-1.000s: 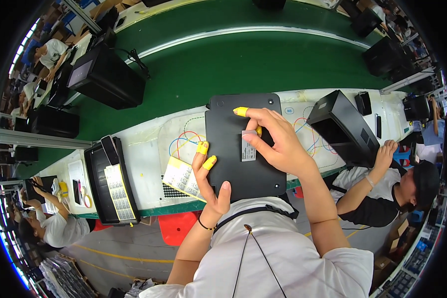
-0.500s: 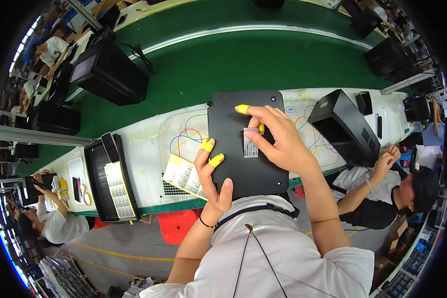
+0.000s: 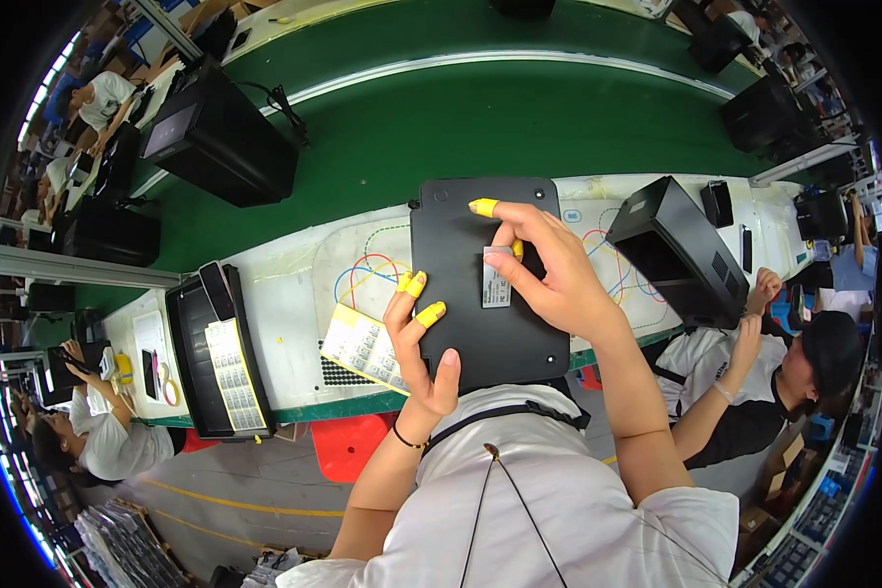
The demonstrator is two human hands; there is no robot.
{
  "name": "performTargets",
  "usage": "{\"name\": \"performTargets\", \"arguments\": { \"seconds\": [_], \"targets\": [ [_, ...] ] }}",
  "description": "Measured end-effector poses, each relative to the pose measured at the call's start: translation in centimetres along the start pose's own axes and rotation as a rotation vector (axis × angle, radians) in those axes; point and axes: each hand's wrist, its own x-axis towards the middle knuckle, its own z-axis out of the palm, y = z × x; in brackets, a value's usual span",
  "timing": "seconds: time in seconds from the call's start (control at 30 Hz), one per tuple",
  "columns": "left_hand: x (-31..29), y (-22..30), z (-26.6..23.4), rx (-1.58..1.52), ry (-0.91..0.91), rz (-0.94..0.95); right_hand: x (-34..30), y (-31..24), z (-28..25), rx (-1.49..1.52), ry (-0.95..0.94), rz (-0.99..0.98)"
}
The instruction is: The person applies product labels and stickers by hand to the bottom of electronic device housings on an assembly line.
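Note:
A flat black panel point(image 3: 490, 348) with rounded corners and small holes at its corners lies on the workbench before me. On its middle is a grey printed label point(image 3: 497, 291). My right hand point(image 3: 554, 279) bends over the panel, its thumb at the label's top end close to a yellow-capped finger, apparently pinching that end. Its index finger, also in a yellow finger cot, stretches toward the far part of the panel. My left hand point(image 3: 418, 343) rests at the panel's left edge, thumb and cot-covered fingers apart. A sheet of labels point(image 3: 363, 343) lies beside it.
Left of me a black tray point(image 3: 191, 343) carries a phone point(image 3: 216, 289) and another label sheet point(image 3: 233, 377). A black computer case point(image 3: 681, 255) stands on the right, near a seated co-worker point(image 3: 755, 382). Beyond the bench runs a green conveyor point(image 3: 412, 127) bearing a black tower point(image 3: 220, 137).
My right hand has shifted very slightly, still at the label. The black tower on the conveyor has moved a little to the right. The co-worker's hands at right have moved apart.

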Motion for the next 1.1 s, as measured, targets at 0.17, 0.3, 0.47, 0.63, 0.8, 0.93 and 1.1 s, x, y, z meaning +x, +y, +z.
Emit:
{"name": "performTargets", "arguments": {
  "seconds": [0.17, 0.3, 0.47, 0.63, 0.8, 0.93, 1.1],
  "targets": [
    [-0.1, 0.0, -0.2, -0.012, 0.008, 0.002, 0.1, -0.4, 0.0, -0.013, -0.018, 0.009],
    [-0.1, -0.1, -0.5, -0.013, 0.005, 0.001, 0.1, -0.6, 0.3, -0.040, -0.018, 0.003],
    [0.0, 0.1, -0.6, 0.006, 0.004, -0.002, 0.2, -0.7, 0.4, -0.050, -0.014, -0.002],
    [-0.1, -0.1, -0.7, -0.002, 0.012, -0.004, 0.2, -0.7, 0.6, -0.063, -0.016, -0.003],
    [0.0, -0.1, -0.9, 0.002, 0.008, 0.000, 0.2, -0.8, 0.8, -0.084, -0.001, -0.019],
    [0.0, -0.1, -1.2, 0.001, 0.010, 0.002, 0.4, -1.1, 0.9, -0.102, -0.018, -0.012],
    [-0.1, 0.0, -1.5, 0.003, 0.012, 0.002, 0.4, -1.5, 1.1, -0.141, -0.013, -0.051]
  ]
}}
